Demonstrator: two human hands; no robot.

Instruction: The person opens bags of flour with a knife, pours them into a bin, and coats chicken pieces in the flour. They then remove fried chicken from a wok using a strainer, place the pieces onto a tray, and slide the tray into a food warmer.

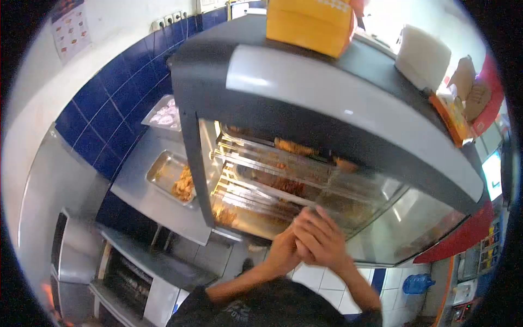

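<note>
My left hand (282,253) and my right hand (320,238) are pressed together in front of a glass-fronted food warmer (348,106). The fingers of my right hand fold over my left, whose own fingers are mostly hidden. Whether anything small lies between them does not show. Behind my hands, wire racks (256,166) inside the lit warmer hold browned pieces of food (289,186). The warmer's lower front is open toward me on the left, with a glass panel (403,223) at the right.
Left of the warmer, a steel counter (139,188) carries a metal tray (158,169) with fried pieces and another tray (163,113). A yellow box (310,24) and an orange carton (453,120) sit on top. A blue water bottle (417,283) lies on the floor.
</note>
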